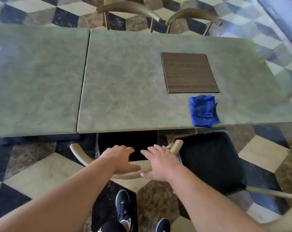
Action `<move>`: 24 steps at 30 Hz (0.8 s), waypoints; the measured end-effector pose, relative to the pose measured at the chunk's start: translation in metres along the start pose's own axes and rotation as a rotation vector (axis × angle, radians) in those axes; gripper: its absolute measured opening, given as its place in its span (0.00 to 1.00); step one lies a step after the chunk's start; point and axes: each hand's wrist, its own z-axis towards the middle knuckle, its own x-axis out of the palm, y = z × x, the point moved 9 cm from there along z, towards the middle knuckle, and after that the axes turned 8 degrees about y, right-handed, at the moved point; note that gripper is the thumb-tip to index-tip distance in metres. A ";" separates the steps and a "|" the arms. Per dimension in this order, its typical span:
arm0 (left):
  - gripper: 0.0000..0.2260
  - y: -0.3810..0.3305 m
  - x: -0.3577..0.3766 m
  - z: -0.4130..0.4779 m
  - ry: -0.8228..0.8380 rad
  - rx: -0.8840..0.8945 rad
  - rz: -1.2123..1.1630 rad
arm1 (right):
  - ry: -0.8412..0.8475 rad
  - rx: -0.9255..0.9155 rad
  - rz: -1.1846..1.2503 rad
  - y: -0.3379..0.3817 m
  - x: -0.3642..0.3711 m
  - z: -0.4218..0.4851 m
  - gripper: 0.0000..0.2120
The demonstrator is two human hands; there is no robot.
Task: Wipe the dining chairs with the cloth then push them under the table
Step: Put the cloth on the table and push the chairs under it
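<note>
A dining chair with a curved pale wooden backrest (pixel 78 156) and a black seat (pixel 125 141) stands at the table's near edge, its seat partly under the tabletop. My left hand (pixel 120 158) and my right hand (pixel 160 163) both rest on the middle of that backrest, fingers spread over it and thumbs under. A folded blue cloth (pixel 203 111) lies on the green marbled table (pixel 125 91) near its front edge, to the right of my hands. A second chair with a black seat (pixel 212 161) stands out from the table on the right.
A brown wooden square mat (pixel 188 72) lies on the table behind the cloth. Two chairs with curved backrests (pixel 128 10) (pixel 192 15) stand at the far side. The floor is patterned tile. My feet in dark shoes (pixel 123 206) are below.
</note>
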 end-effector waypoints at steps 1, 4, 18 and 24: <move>0.45 -0.014 -0.005 -0.003 -0.015 0.008 0.013 | -0.017 0.009 0.001 -0.009 -0.002 -0.013 0.44; 0.45 -0.065 -0.016 -0.010 -0.054 0.039 0.045 | -0.068 0.047 0.014 -0.043 -0.003 -0.057 0.45; 0.43 -0.427 0.044 -0.036 -0.108 0.134 0.116 | -0.244 0.226 0.074 -0.283 0.119 -0.329 0.46; 0.41 -0.534 0.082 -0.046 -0.100 0.149 0.115 | -0.224 0.298 0.111 -0.364 0.156 -0.408 0.45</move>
